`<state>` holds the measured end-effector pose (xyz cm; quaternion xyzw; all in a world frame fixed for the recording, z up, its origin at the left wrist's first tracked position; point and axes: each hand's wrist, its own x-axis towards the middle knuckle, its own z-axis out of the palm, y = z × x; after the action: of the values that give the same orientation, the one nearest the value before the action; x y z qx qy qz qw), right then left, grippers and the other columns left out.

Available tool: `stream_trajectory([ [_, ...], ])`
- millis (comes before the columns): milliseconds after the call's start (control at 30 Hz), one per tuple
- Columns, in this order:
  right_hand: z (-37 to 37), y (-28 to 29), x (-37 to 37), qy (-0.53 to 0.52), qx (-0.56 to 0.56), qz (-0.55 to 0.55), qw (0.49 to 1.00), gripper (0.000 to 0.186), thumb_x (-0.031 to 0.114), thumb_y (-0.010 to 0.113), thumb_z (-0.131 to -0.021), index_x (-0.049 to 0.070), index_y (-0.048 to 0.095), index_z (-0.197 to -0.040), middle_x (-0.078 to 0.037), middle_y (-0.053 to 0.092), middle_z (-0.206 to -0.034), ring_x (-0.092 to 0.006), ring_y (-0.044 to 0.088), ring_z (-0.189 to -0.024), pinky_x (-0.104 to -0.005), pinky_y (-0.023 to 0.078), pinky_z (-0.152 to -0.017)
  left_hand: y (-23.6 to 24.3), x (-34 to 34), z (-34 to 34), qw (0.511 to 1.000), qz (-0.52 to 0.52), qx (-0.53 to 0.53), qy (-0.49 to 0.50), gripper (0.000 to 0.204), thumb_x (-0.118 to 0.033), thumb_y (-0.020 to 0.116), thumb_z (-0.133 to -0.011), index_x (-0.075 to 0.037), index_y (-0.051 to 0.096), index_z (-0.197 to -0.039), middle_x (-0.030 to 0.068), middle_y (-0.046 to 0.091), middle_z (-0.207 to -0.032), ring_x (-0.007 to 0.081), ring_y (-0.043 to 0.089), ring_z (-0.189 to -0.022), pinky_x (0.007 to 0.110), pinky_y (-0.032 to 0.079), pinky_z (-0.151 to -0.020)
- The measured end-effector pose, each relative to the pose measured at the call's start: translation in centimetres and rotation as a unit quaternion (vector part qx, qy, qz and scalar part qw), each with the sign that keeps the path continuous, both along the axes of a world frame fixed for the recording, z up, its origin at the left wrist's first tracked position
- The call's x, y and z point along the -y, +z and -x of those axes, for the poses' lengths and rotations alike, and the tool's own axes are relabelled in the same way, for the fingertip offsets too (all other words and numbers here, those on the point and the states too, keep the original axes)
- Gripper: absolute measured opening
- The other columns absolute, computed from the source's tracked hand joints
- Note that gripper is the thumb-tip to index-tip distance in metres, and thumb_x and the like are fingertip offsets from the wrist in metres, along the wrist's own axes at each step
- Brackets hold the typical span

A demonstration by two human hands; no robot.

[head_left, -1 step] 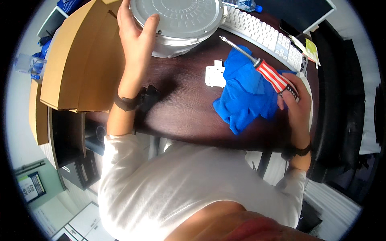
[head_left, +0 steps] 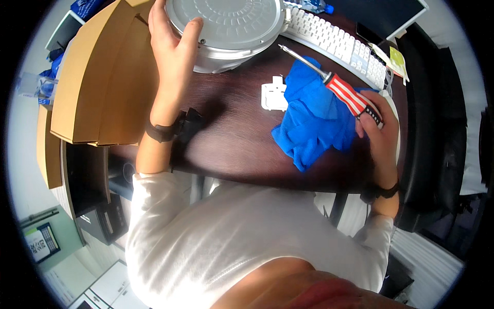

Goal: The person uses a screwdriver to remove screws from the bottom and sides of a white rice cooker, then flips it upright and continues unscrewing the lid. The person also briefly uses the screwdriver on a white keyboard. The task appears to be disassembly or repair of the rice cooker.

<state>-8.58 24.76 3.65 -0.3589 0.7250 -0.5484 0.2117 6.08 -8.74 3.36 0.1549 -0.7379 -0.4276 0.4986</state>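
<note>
At the far edge of the picture, a round white appliance point(head_left: 226, 26) rests on the dark desk point(head_left: 231, 123), its grey ridged disc facing up. My left hand point(head_left: 174, 49) grips its left side, thumb on the rim near a small screw and fingers around the edge. On the right, my right hand point(head_left: 380, 118) holds a screwdriver point(head_left: 346, 94) by its red-and-white striped handle. Its metal shaft points up and left toward the appliance, the tip in the air. Beneath it lies a crumpled blue cloth point(head_left: 314, 113). A small flat white plastic piece point(head_left: 274, 97) touches the cloth's left side.
A large cardboard box point(head_left: 103, 77) stands left of my left forearm. Behind the cloth sits a white keyboard point(head_left: 334, 44), with a monitor point(head_left: 383, 15) beyond it. A bottle with a blue cap point(head_left: 315, 6) lies near the keyboard. Black chair padding point(head_left: 432, 129) runs along the right.
</note>
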Motion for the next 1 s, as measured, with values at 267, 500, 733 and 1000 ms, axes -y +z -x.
stream_trajectory([
  [267, -0.4, 1.7, 0.4, 0.004, -0.122, -0.055, 0.991, 0.036, 0.012, 0.065, -0.083, 0.002, 0.057, -0.117, -0.010, 0.062, -0.110, -0.0153, 0.059, -0.098, -0.0279, 0.045, -0.087, 0.7, -1.1, 1.8, 0.988, 0.146, 0.022, 0.046, 0.054, -0.003, 0.056, -0.077, 0.001, 0.050, -0.131, 0.0158, 0.047, -0.135, 0.0246, 0.045, -0.125, 0.034, 0.034, -0.105],
  [500, -0.3, 2.0, 0.6, 0.010, -0.190, -0.061, 0.980, 0.034, 0.010, 0.065, -0.082, 0.002, 0.059, -0.114, -0.010, 0.063, -0.107, -0.0157, 0.061, -0.095, -0.0274, 0.046, -0.085, 1.3, -0.7, 2.4, 0.974, 0.225, -0.006, 0.031, 0.058, -0.002, 0.048, -0.072, 0.000, 0.046, -0.130, 0.0173, 0.047, -0.132, 0.0314, 0.042, -0.127, 0.038, 0.029, -0.109],
  [733, -0.3, 2.8, 1.0, 0.025, -0.215, -0.069, 0.974, 0.033, 0.008, 0.065, -0.081, 0.002, 0.059, -0.112, -0.009, 0.064, -0.102, -0.0155, 0.062, -0.092, -0.0274, 0.047, -0.083, 1.0, -0.7, 2.7, 0.972, 0.233, -0.012, 0.021, 0.057, -0.001, 0.048, -0.072, 0.001, 0.047, -0.129, 0.0184, 0.047, -0.131, 0.0314, 0.042, -0.127, 0.037, 0.029, -0.109],
  [1000, -0.4, 2.9, 1.1, 0.017, -0.239, -0.081, 0.967, 0.032, 0.009, 0.065, -0.079, 0.003, 0.060, -0.111, -0.010, 0.064, -0.101, -0.0174, 0.062, -0.091, -0.0277, 0.047, -0.082, 0.8, -0.5, 2.7, 0.972, 0.232, -0.015, 0.023, 0.057, -0.002, 0.048, -0.072, 0.001, 0.047, -0.129, 0.0190, 0.047, -0.132, 0.0318, 0.041, -0.128, 0.037, 0.029, -0.109],
])
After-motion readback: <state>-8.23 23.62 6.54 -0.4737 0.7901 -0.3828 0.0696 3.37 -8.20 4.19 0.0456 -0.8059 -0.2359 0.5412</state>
